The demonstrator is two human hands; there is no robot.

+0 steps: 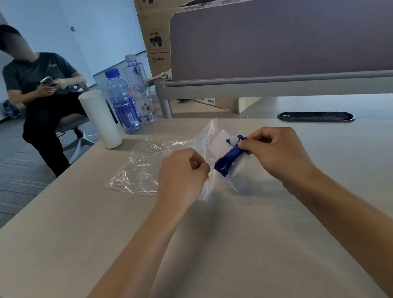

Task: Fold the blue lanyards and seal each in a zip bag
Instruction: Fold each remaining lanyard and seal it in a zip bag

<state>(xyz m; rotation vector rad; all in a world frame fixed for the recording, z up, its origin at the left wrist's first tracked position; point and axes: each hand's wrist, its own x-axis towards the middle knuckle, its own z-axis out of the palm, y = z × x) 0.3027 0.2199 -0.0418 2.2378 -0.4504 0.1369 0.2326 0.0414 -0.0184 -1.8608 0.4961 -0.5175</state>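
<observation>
A folded blue lanyard (pixel 228 160) with a white round clip at its far end is pinched in my right hand (pixel 276 149) just above the table. Its near end points into the mouth of a clear zip bag (pixel 142 166) that lies crumpled on the table to the left. My left hand (pixel 181 176) grips the bag's open edge, fingers curled, holding it up. A clear card sleeve shows behind the lanyard.
A white cylinder (pixel 100 119) and two plastic bottles (pixel 124 103) stand at the table's far left corner. A grey desk divider (pixel 290 34) runs along the back, with a black cable slot (pixel 316 117) before it. A person (pixel 41 94) sits on a chair at left.
</observation>
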